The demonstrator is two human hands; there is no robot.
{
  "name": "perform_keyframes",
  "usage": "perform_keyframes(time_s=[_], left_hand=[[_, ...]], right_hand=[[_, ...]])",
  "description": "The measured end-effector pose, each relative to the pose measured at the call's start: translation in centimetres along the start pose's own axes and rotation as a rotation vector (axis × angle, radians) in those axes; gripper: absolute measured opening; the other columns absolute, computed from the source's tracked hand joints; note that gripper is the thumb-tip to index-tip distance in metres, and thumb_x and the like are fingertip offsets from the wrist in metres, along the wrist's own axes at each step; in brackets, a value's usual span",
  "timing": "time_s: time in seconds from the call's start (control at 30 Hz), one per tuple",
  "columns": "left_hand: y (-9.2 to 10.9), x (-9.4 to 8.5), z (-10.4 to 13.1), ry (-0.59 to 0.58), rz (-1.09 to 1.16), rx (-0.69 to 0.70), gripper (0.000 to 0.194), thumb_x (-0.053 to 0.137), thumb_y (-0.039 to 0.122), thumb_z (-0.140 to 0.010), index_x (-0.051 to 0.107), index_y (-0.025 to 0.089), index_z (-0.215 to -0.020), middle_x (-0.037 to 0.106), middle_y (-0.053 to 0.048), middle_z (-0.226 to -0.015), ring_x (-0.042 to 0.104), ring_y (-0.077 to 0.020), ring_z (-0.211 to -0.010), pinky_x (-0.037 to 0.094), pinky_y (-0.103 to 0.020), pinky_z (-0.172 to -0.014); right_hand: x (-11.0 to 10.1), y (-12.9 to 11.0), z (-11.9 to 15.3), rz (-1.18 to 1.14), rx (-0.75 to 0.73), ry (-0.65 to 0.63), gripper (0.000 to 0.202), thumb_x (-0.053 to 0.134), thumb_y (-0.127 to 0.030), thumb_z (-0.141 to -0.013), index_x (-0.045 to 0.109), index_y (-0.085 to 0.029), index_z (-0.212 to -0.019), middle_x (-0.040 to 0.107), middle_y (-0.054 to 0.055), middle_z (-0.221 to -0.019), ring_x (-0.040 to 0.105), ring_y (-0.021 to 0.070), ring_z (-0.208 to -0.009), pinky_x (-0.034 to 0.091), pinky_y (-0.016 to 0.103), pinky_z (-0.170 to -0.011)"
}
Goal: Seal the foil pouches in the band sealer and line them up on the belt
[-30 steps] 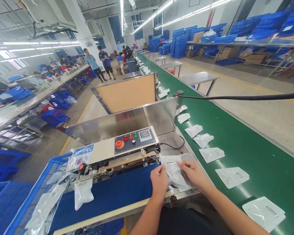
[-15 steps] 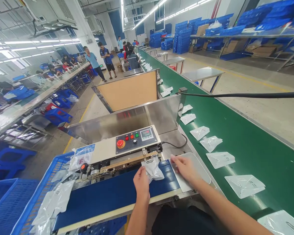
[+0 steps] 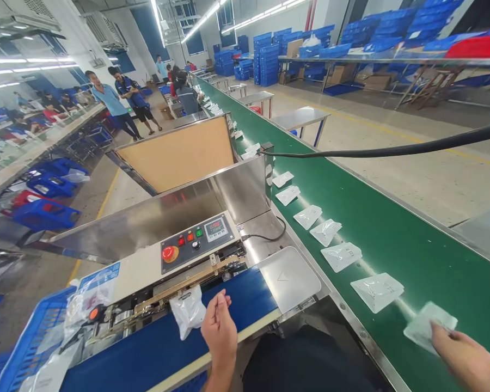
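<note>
Leaving a crinkled, glossy white plastic pouch (image 3: pixel 188 314) on the flat blue belt (image 3: pixel 141 348), the left hand (image 3: pixel 220 332) is hovering beside it, fingers bunched together. The right hand (image 3: pixel 467 356) is reaching another white pouch (image 3: pixel 424 325) on the long green conveyor (image 3: pixel 445 267); whether its blurred fingers are gripping, I cannot tell.

Past the far end of the green conveyor belt (image 3: pixel 416 223), your view runs to a pale wall (image 3: pixel 249 23) with windows (image 3: pixel 226 27), under bright tube lights (image 3: pixel 204 22). Beyond the belt's right edge, metal-topped tables (image 3: pixel 304 117) stand on a beige-grey floor (image 3: pixel 408 174), with stacked blue crates (image 3: pixel 268 64) and a long crate-laden workbench (image 3: pixel 396 59) behind. On your left, a white column (image 3: pixel 75 32) rises near a long worktable (image 3: pixel 59 132), blue plastic stools (image 3: pixel 44 215) beside it, and a yellow line (image 3: pixel 108 197) crosses the floor.
</note>
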State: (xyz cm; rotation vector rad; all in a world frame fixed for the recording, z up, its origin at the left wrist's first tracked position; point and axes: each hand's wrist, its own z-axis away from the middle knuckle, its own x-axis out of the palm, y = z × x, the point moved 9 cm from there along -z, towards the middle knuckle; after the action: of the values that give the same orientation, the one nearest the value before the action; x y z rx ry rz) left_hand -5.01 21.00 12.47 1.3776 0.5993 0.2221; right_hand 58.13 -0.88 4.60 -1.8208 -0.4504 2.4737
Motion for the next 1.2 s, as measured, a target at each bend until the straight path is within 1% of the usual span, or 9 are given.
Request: perform_keyframes(time_s=[0.07,0.2,0.3,0.37,0.53,0.77,0.97,1.1,1.2], left_hand=[[2.4,3.7,0.8,-0.142,0.004,0.101,0.055,0.068,0.068,-0.093,0.085,0.016,-0.104,0.084,-0.015,-0.097,0.08,-0.029,-0.088,0.066,-0.042,-0.084],[6.8,12.1,4.8,-0.528,-0.025,0.289,0.043,0.069,0.054,-0.098,0.085,0.017,-0.114,0.084,-0.018,-0.113,0.078,-0.0312,-0.101,0.063,-0.042,-0.094],[8.4,16.6,8.0,-0.779,-0.002,0.308,0.048,0.068,0.052,-0.099,0.082,0.017,-0.129,0.082,-0.018,-0.126,0.076,-0.0321,-0.106,0.06,-0.041,-0.096],[8.6,17.8,8.7,-0.845,0.022,0.275,0.051,0.061,0.056,-0.103,0.083,0.016,-0.124,0.084,-0.014,-0.113,0.074,-0.0292,-0.096,0.058,-0.036,-0.088],[6.0,15.1,6.5,-0.66,-0.034,0.165,0.063,0.049,0.065,-0.105,0.075,0.016,-0.076,0.065,-0.003,-0.065,0.052,-0.0175,-0.064,0.038,-0.027,-0.061],[0.3,12.4,1.9,-0.4,0.034,-0.078,0.055,0.074,0.066,-0.086,0.069,0.018,-0.06,0.059,-0.001,-0.058,0.047,-0.0165,-0.061,0.035,-0.026,-0.059],[-2.5,10.2,-1.7,-0.229,0.116,-0.235,0.06,0.077,0.074,-0.076,0.071,0.016,-0.061,0.062,-0.002,-0.058,0.05,-0.0163,-0.059,0.039,-0.028,-0.059],[-3.1,6.5,-2.7,-0.149,0.143,-0.253,0.064,0.076,0.078,-0.075,0.077,0.014,-0.07,0.067,-0.003,-0.064,0.055,-0.0177,-0.063,0.042,-0.029,-0.061],[-2.8,3.0,-2.9,-0.093,0.086,-0.225,0.063,0.076,0.076,-0.077,0.083,0.014,-0.086,0.078,-0.009,-0.081,0.068,-0.0253,-0.078,0.052,-0.033,-0.071]], right_hand=[[-0.7,-2.7,1.9,-0.127,0.084,-0.066,0.028,0.054,-0.051,-0.085,0.071,-0.03,-0.085,0.062,0.014,-0.063,0.066,0.0365,-0.072,0.048,0.047,-0.068],[-2.4,-15.2,9.4,-0.516,-0.369,-0.106,0.043,0.06,-0.069,-0.084,0.063,-0.026,-0.077,0.058,0.005,-0.062,0.055,0.0258,-0.065,0.045,0.039,-0.065],[-0.9,-23.2,17.7,-0.664,-0.702,-0.403,0.054,0.064,-0.076,-0.084,0.056,-0.025,-0.07,0.052,0.001,-0.061,0.046,0.0188,-0.063,0.04,0.033,-0.061],[0.8,-26.2,22.4,-0.711,-0.79,-0.664,0.055,0.067,-0.078,-0.083,0.063,-0.024,-0.077,0.054,0.0,-0.063,0.047,0.0178,-0.064,0.04,0.031,-0.06],[5.0,-27.5,27.8,-0.79,-0.66,-1.201,0.057,0.071,-0.075,-0.081,0.07,-0.021,-0.1,0.058,-0.002,-0.063,0.052,0.0166,-0.06,0.043,0.029,-0.06],[9.0,-29.6,24.6,-0.614,-0.7,-0.841,0.054,0.069,-0.071,-0.083,0.057,-0.023,-0.061,0.056,-0.002,-0.05,0.044,0.013,-0.049,0.034,0.027,-0.051],[13.9,-34.8,27.8,-0.54,-0.692,-0.956,0.044,0.068,-0.058,-0.087,0.056,-0.024,-0.063,0.059,-0.001,-0.049,0.048,0.0128,-0.044,0.035,0.027,-0.047],[16.0,-36.3,31.6,-0.456,-0.708,-1.048,0.046,0.071,-0.059,-0.086,0.058,-0.023,-0.062,0.059,-0.001,-0.046,0.045,0.0123,-0.038,0.032,0.026,-0.042],[15.1,-35.5,32.1,-0.439,-0.738,-1.07,0.051,0.068,-0.068,-0.086,0.064,-0.022,-0.065,0.061,0.001,-0.049,0.05,0.015,-0.043,0.037,0.028,-0.047]])
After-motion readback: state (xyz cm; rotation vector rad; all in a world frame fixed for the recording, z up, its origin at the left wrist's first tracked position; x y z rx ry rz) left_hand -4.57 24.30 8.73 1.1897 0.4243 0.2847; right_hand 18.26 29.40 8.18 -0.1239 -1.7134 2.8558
